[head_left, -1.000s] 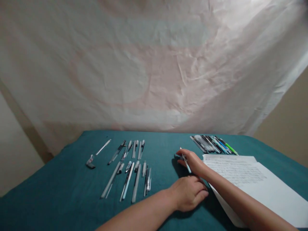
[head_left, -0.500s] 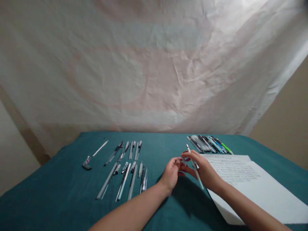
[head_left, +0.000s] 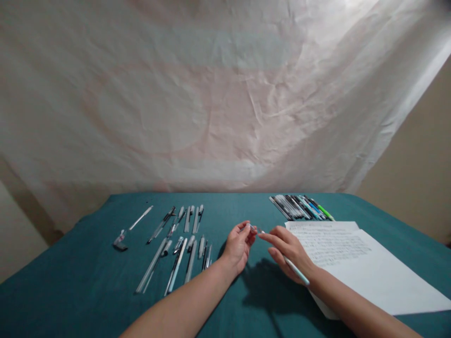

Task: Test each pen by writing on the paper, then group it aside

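Observation:
My right hand [head_left: 287, 249] grips a white pen [head_left: 298, 272] whose pale blue end sticks out below the palm; its tip points left. My left hand [head_left: 238, 245] is raised just above the teal tablecloth [head_left: 88, 281] and pinches a small clear piece, probably the pen's cap [head_left: 252, 227], right at the pen's tip. The two hands meet fingertip to fingertip at mid-table.
Several taken-apart pens and caps [head_left: 183, 249] lie in rows at the left, with a lone refill [head_left: 141, 217] and a small clip piece [head_left: 120, 240] further left. A bundle of whole pens [head_left: 299, 207] lies at the back right. Written paper sheets [head_left: 352, 267] cover the right side.
My left hand rose from resting flat on the cloth and met the right hand. The right hand swung the pen from upright to lying low, tip toward the left hand. The camera drifted right.

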Tool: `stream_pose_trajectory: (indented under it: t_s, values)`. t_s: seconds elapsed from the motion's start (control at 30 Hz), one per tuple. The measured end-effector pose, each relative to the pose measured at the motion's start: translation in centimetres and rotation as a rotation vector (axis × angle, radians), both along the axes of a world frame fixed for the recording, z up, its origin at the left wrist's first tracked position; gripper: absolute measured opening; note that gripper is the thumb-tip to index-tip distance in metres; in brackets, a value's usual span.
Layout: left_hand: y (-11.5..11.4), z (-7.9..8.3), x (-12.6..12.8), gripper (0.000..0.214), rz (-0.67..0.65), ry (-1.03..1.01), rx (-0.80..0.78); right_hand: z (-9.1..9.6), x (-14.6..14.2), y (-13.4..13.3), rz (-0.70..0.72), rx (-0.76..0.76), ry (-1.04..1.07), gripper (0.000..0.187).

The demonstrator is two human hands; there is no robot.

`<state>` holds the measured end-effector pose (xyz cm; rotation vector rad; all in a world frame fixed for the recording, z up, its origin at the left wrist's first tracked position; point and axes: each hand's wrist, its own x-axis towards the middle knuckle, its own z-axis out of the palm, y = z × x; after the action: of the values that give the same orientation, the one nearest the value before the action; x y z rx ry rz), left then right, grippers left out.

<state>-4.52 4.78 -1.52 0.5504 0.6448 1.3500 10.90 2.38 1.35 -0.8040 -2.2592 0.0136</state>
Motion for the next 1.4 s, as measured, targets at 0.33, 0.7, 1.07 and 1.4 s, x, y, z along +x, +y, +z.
stream_pose_trajectory:
  t_s: [0.33,0.7,1.07,1.4]
  values:
    - [0.0,0.2,0.0,0.015,0.003,-0.011,-0.025,-1.1,-0.5,0.3,-0.004,0.093,0.003,0.006]
    - [-0.6,0.8,0.3,0.026,-0.04,0.055,0.021,-1.1,-0.6,0.7,-0.045,0.169,-0.011,0.009]
    - [-1.2,0.4,0.6,0.03,-0.052,0.135,0.115,-1.3,-1.1,0.8,-0.055,0.277,-0.082,0.015]
    - [-1.1,0.4,0.6,0.029,-0.031,0.157,0.07,-1.0,-1.3,1.1,-0.083,0.229,-0.13,0.015]
